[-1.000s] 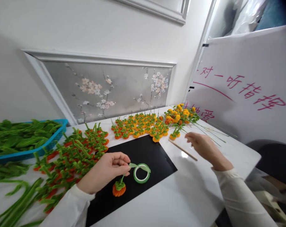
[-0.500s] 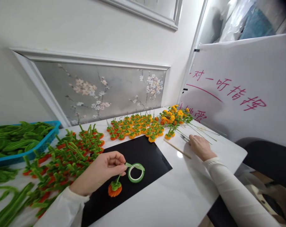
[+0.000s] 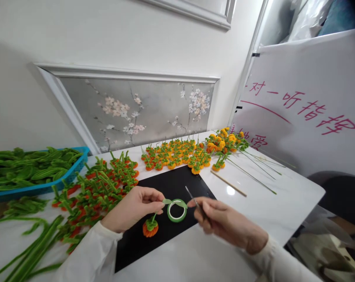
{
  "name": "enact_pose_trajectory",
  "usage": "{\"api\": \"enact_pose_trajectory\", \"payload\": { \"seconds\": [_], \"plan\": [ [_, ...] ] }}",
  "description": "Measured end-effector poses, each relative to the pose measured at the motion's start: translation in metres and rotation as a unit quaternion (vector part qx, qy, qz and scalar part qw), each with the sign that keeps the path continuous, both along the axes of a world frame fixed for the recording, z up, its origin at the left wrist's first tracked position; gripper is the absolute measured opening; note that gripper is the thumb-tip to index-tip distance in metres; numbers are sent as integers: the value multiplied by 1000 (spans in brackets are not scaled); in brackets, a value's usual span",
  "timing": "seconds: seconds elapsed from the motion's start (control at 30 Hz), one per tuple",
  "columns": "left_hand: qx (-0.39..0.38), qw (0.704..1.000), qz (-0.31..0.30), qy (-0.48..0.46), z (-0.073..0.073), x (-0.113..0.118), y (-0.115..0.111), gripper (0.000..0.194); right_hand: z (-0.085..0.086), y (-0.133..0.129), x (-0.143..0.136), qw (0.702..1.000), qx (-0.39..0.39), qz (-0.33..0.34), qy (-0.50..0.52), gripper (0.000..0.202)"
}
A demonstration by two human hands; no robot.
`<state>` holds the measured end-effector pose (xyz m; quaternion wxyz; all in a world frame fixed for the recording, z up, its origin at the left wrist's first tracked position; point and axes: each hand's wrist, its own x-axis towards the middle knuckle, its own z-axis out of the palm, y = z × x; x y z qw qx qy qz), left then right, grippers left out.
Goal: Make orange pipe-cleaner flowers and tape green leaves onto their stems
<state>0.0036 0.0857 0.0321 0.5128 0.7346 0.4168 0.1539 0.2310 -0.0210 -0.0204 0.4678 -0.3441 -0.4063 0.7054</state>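
Note:
My left hand (image 3: pixel 142 205) pinches the green stem of an orange chenille flower (image 3: pixel 150 228) that hangs head down below the fingers. The free end of a green tape strip is in the same pinch. That strip runs to a roll of green floral tape (image 3: pixel 177 220), which is over the black mat (image 3: pixel 162 182). On the right, my right hand (image 3: pixel 221 219) is closed round slim scissors (image 3: pixel 191 196), their metal tip pointing up and left. Its fingertips touch the tape at the roll's right side. The handles are mostly hidden in the palm, and motion blurs them.
Red-orange pieces with green stems (image 3: pixel 98 196) crowd the left, beside a blue basket (image 3: pixel 85 158) of green leaves. Yellow and orange flowers (image 3: pixel 177 152) stand in rows behind the mat. Long-stemmed flowers (image 3: pixel 224 141) and a wooden stick (image 3: pixel 228 183) lie at right.
My right hand has come from the right side of the table to the tape roll, now holding scissors. My left hand keeps its pinch on the flower stem and tape. The view has shifted slightly.

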Motion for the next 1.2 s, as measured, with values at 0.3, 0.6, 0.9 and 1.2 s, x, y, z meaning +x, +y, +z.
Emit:
{"api": "enact_pose_trajectory", "payload": {
  "seconds": [0.3,0.6,0.9,1.2],
  "plan": [
    [-40,999,-1,-16,0,3,-2,15,-7,-14,-77,963,-196,30,181,44],
    [-60,997,-1,-45,-1,6,-6,11,0,-8,-92,963,-179,-1,202,52],
    [-63,996,0,-56,-2,8,-7,10,-3,-2,-98,958,-164,-23,232,57],
    [-40,997,15,-57,-1,7,-5,12,-1,-3,-86,987,-90,-66,115,53]
  ]
}}
